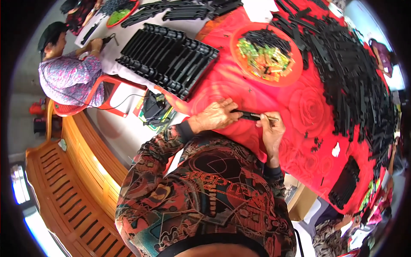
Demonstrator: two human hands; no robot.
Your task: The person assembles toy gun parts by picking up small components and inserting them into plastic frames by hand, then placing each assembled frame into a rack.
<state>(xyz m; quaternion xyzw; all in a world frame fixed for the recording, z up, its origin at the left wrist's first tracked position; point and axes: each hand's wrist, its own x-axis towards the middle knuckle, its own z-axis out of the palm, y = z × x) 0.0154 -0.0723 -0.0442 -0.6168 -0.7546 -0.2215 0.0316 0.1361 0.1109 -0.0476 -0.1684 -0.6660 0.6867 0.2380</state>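
Note:
Over the red rose-patterned tablecloth [306, 107], my left hand [216, 115] is closed, pinching one end of a short black plastic strip [247, 115]. My right hand [272, 130] comes from the other side, with thumb and fingers closed on a thin, pale stick-like tool [269, 117]. Its inner end meets the strip's right end; whether those fingers also grip the strip, I cannot tell. Beyond my hands sits a round red tray [298, 68] of small black, green and orange pieces. To its left lies a black rack [169, 60] lined with rows of similar long strips.
Loose black strips [342, 73] heap along the table's right side. A black stack [345, 182] lies near the right edge, beside a white scrap [335, 149]. Leftward, a person [72, 77] sits on a red chair [100, 92], handling a black part. A wooden bench [72, 188] stands at lower left.

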